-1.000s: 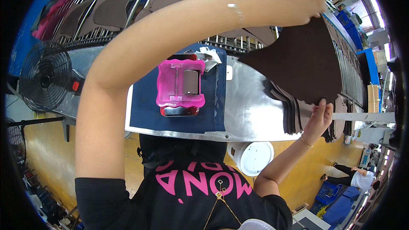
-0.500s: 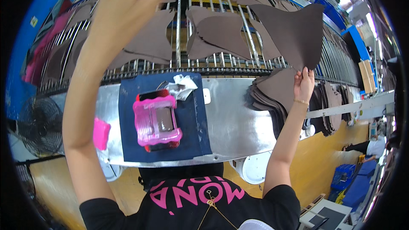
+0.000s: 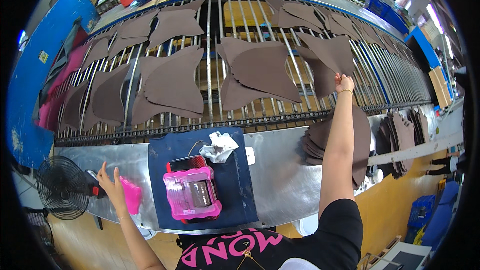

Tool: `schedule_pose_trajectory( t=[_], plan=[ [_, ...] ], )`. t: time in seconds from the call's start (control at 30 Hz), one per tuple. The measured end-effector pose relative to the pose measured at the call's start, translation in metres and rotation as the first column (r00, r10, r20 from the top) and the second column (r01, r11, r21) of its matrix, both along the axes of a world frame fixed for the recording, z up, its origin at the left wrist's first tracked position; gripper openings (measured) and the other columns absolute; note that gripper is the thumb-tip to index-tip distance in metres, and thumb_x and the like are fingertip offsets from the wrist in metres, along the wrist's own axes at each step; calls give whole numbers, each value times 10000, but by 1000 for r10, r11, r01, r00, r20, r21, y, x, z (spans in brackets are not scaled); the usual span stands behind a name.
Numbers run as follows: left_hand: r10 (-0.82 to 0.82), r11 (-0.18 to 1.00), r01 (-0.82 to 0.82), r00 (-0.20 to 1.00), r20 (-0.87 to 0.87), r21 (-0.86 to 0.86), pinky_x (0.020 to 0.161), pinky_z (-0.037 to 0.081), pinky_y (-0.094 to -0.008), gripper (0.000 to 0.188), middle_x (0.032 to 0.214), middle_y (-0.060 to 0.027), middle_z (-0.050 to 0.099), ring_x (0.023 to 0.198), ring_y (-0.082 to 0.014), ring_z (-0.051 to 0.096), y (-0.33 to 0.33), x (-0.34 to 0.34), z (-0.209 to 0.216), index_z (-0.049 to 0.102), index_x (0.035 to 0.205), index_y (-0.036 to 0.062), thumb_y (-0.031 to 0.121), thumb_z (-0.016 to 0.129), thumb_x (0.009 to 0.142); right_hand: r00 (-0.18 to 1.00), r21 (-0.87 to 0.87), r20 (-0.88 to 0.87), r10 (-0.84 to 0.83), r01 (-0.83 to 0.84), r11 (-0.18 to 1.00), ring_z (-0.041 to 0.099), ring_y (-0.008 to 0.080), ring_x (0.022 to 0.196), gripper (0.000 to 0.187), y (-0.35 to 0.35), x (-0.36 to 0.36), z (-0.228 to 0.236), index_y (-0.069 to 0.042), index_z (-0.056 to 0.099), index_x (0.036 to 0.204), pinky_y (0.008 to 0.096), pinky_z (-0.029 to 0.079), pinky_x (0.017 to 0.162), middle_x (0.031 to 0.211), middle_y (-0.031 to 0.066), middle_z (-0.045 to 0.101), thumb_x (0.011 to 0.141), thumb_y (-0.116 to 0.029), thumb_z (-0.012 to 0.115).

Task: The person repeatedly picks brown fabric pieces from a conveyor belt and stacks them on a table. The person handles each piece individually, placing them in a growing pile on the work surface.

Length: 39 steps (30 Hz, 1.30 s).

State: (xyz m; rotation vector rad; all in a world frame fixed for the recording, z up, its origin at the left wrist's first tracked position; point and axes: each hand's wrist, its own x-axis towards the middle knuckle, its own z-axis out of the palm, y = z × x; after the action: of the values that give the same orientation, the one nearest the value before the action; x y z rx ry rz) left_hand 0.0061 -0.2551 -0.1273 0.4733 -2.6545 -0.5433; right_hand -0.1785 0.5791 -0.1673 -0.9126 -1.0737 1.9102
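Observation:
My right hand [image 3: 343,83] is pinched on the near edge of a brown cut sheet piece [image 3: 334,52], which lies over another brown piece on the metal bar rack. Its forearm passes over a stack of like brown pieces [image 3: 317,142] on the steel table. At the left, my left hand [image 3: 114,190] is open with fingers spread, holding nothing. It hovers beside a bright pink pad [image 3: 131,195]. Between my arms, a pink-rimmed plastic holder [image 3: 192,195] with a dark block inside sits on a dark blue mat [image 3: 235,190].
Crumpled white paper [image 3: 219,147] rests on the mat's far part. Several overlapping brown pieces [image 3: 262,70] are spread in rows along the bar rack [image 3: 210,95]. A black fan [image 3: 62,187] stands at the left. More brown pieces [image 3: 400,140] hang at the right, near a pale bar [image 3: 415,151].
My left hand has come down from above the rack to beside the pink pad. My right hand has moved away from me, and the raised brown piece now lies on the rack. The view has shifted.

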Motion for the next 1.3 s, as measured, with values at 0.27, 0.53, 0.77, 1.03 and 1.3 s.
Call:
schedule_pose_trajectory(
  t=[0.27,0.53,0.77,1.03,1.3],
  plan=[
    [-30,990,27,999,-13,-140,984,334,-428,451,1215,-189,478,1138,-342,448,-1,0,-37,500,1299,82,292,591,911,997,26,-71,13,-11,1000,658,363,798,334,9,3,-21,44,391,1104,448,597,626,983,211,561,899,-117,600],
    [45,974,-17,992,120,-227,1000,315,-465,490,1255,-106,493,1189,-313,445,24,-1,-46,495,1314,164,443,536,914,619,504,468,631,-773,384,613,91,721,194,-225,109,88,-24,623,1027,213,485,629,836,35,645,920,-185,603],
    [71,975,-43,990,123,-219,1011,308,-459,475,1238,-104,505,1190,-308,445,30,-3,-40,516,1296,157,424,555,905,269,673,650,711,-638,-374,636,241,854,121,-386,92,75,-54,691,896,319,509,755,880,93,663,804,-128,665],
    [72,968,-42,991,111,-246,977,335,-460,463,1236,-80,522,1146,-305,482,26,-2,-44,534,1281,176,424,563,890,115,405,914,389,-328,-854,577,237,984,168,-470,43,35,-142,698,807,390,463,771,913,54,586,690,-253,747],
    [59,977,-33,991,122,-209,1009,304,-449,442,1211,-78,533,1168,-288,467,33,-3,-40,535,1274,174,364,591,879,198,336,938,285,-312,-889,615,247,962,96,-464,39,38,-129,671,858,419,482,772,901,74,625,764,-140,657]
  ],
)
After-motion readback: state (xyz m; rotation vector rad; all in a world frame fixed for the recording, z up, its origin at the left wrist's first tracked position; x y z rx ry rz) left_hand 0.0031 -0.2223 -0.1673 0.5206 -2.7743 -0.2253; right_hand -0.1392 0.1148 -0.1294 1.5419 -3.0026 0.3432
